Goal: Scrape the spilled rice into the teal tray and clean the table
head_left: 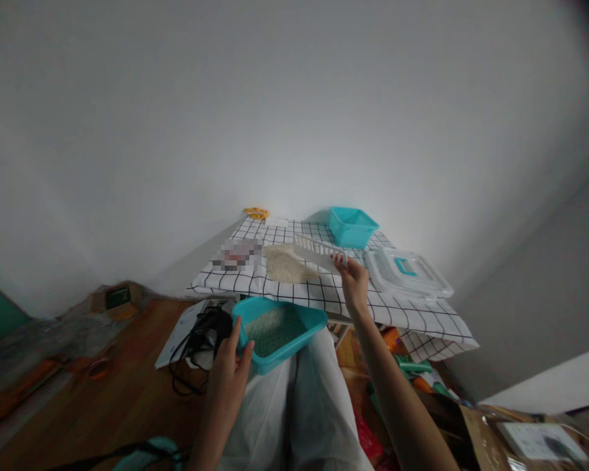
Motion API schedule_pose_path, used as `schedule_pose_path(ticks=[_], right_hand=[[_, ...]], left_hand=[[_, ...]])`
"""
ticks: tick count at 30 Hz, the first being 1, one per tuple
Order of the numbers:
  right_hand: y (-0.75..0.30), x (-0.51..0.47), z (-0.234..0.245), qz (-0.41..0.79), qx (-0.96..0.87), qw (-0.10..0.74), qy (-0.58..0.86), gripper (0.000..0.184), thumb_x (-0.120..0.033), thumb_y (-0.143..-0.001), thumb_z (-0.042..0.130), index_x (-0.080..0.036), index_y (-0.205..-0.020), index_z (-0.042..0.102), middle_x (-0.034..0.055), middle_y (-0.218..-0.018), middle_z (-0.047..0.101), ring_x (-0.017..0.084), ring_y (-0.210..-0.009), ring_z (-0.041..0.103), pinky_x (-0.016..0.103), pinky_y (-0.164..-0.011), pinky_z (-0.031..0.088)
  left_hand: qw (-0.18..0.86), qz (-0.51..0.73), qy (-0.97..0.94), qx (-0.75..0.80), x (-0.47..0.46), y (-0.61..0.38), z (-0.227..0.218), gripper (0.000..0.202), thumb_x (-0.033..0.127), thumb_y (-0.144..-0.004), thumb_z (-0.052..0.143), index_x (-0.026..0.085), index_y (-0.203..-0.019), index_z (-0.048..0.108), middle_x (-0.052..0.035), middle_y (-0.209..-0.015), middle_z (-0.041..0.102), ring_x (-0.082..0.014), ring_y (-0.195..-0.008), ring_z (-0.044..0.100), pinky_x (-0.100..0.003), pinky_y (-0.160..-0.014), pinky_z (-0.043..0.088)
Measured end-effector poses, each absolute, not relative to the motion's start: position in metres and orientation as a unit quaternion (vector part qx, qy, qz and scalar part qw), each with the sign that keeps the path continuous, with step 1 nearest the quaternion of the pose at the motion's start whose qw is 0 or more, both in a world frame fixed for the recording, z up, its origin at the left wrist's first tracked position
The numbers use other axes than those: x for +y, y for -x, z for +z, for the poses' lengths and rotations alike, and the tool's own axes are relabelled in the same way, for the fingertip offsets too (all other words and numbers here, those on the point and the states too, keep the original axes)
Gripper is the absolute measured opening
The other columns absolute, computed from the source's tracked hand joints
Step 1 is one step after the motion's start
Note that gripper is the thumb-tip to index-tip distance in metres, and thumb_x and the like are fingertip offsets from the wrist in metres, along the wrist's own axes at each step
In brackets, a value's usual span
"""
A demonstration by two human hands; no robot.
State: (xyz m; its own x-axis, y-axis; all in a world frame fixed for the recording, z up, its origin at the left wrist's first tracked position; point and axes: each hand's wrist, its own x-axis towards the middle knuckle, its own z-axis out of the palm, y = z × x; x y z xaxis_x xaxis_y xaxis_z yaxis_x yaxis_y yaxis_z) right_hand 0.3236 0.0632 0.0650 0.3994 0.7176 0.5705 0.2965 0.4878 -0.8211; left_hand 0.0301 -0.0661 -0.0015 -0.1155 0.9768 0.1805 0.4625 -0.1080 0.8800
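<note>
A turquoise plastic bin (319, 320) is tilted over my lap, just below the table's front edge. Pale grains that look like rice (275, 330) lie inside it. My left hand (233, 363) grips its left side, thumb over the rim. In my right hand (352, 275) is a white slotted plastic strip (319, 252), pinched at its right end. The strip extends leftward above a spread pile of the same pale grains (287, 267) on the checked tablecloth (338, 297). Whether the strip touches the grains, I cannot tell.
A second turquoise bin (353, 229) stands at the back right. A clear lid with a turquoise handle (407, 267) lies at the table's right. Something yellow (256, 212) sits in the back left corner. Black cables (196, 350) and a cardboard box (481, 432) are down beside my legs.
</note>
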Motion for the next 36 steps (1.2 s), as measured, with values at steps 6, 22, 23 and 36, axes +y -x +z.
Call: schedule_pose_path(ticks=[6, 22, 23, 36], right_hand=[[-0.364, 0.046, 0.066, 0.097, -0.485, 0.688, 0.531, 0.029, -0.04, -0.078, 0.065, -0.016, -0.089, 0.078, 0.0078, -0.086, 0.078, 0.03, -0.086, 0.068, 0.038, -0.078, 0.048], [-0.314, 0.009, 0.055, 0.17, -0.517, 0.669, 0.506, 0.025, -0.04, -0.082, 0.066, -0.02, -0.091, 0.079, 0.0074, -0.095, 0.08, 0.031, -0.093, 0.071, 0.041, -0.085, 0.051], [-0.312, 0.008, 0.054, 0.173, -0.518, 0.668, 0.505, 0.024, -0.04, -0.082, 0.066, -0.02, -0.091, 0.079, 0.0072, -0.095, 0.08, 0.031, -0.093, 0.071, 0.042, -0.085, 0.051], [-0.296, -0.024, 0.056, 0.228, -0.507, 0.678, 0.481, 0.023, -0.039, -0.081, 0.069, -0.02, -0.089, 0.078, 0.0061, -0.093, 0.079, 0.028, -0.092, 0.07, 0.039, -0.083, 0.05]], left_hand=[[0.296, 0.445, -0.586, 0.609, -0.067, -0.037, 0.005, 0.074, 0.054, -0.089, 0.044, 0.013, -0.15, 0.04, -0.0115, -0.106, 0.062, -0.023, -0.077, 0.063, -0.044, -0.078, 0.057], [0.269, 0.424, -0.611, 0.612, -0.063, -0.032, -0.001, 0.072, 0.053, -0.092, 0.042, 0.012, -0.151, 0.039, -0.0086, -0.096, 0.061, -0.0222, -0.07, 0.064, -0.042, -0.076, 0.055], [0.268, 0.425, -0.611, 0.612, -0.063, -0.032, -0.001, 0.071, 0.053, -0.092, 0.042, 0.013, -0.151, 0.04, -0.0077, -0.095, 0.062, -0.0219, -0.07, 0.064, -0.041, -0.075, 0.055], [0.3, 0.416, -0.586, 0.628, -0.067, -0.042, 0.017, 0.082, 0.054, -0.086, 0.037, 0.003, -0.15, 0.036, -0.0127, -0.099, 0.057, -0.0265, -0.077, 0.06, -0.05, -0.086, 0.05]])
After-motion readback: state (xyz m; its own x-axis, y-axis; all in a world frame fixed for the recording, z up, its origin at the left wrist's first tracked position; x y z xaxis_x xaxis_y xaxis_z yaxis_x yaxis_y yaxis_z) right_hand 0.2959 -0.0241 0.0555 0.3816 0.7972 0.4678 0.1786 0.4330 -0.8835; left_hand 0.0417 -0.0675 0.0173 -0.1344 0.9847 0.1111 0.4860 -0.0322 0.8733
